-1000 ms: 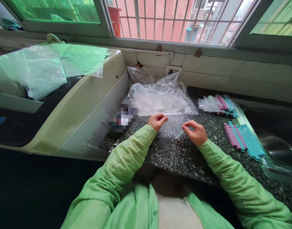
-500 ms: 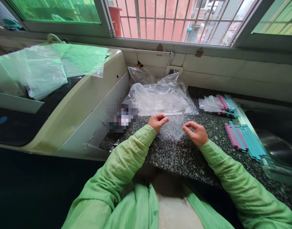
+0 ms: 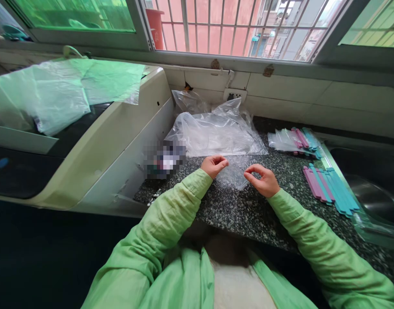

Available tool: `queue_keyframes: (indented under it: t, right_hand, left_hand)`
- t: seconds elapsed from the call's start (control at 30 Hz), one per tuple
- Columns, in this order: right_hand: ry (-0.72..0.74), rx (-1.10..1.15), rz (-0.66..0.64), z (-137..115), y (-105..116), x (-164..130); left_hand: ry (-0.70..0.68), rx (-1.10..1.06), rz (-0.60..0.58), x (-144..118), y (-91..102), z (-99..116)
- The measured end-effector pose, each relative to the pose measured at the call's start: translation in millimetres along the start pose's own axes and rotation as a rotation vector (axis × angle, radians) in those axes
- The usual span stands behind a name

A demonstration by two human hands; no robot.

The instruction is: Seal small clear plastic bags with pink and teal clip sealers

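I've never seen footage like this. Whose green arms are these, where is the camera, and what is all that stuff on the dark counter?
The camera sits on a person's head, looking down at their own arms in green sleeves. The left hand and right hand each pinch an edge of a small clear plastic bag over a speckled counter. Behind it lies a pile of larger clear bags. To the right lie pink and teal sticks, with more packed in bags beyond. A steel sink is far right.
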State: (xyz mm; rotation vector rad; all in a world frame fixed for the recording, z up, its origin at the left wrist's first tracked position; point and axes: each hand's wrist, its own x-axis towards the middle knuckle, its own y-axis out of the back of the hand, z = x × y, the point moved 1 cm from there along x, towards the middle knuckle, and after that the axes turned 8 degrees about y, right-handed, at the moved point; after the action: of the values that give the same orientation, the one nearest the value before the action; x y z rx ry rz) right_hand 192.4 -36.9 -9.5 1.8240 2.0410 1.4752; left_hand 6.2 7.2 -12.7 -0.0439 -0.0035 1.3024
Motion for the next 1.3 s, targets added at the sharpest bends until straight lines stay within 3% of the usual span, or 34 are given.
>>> queue_keyframes:
  t: [0.5,0.83,1.3]
  right_hand:
    - [0.025,-0.018,-0.001,-4.8,0.5,1.1]
    - [0.000,-0.023,-0.052,-2.6,3.5,0.2]
    - [0.038,0.006,-0.102,-8.3,-0.7,2.8]
  left_hand:
    - [-0.037,0.076,0.030,-0.1,-2.5,-3.3]
    - [-0.258,0.361,0.054,-2.7,-1.9,-5.7]
    - [-0.193,0.289,-0.040,-2.7,-7.8,-9.1]
